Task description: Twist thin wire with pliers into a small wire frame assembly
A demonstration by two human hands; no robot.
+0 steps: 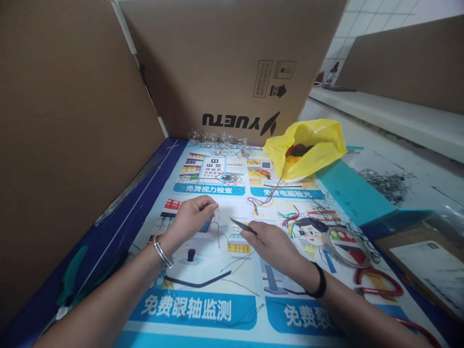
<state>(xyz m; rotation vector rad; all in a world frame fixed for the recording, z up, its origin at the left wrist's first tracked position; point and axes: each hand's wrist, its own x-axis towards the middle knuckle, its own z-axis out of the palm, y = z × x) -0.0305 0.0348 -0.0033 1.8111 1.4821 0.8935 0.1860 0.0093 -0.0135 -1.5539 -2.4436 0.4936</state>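
Observation:
My left hand [197,215] is closed in a pinch over the middle of the printed sheet. A thin wire [219,211] hangs at its fingertips, very faint against the light print. To its right, my right hand [273,241] grips a slim, dark pointed tool [243,225] that looks like tweezers. Its tip points left towards the left hand, with a small gap between. Below the hands, bent thin wires [239,262] lie loose on the sheet. Red, green and yellow cords [290,220] lie just beyond my right hand.
Cardboard walls [232,67] stand at the back and left. A yellow bag [308,150] holds coloured material. Wire tangles [221,140] lie at the back. A clear round spool [348,246] and a red-handled tool [380,285] are at right, green-handled pliers [72,275] at left.

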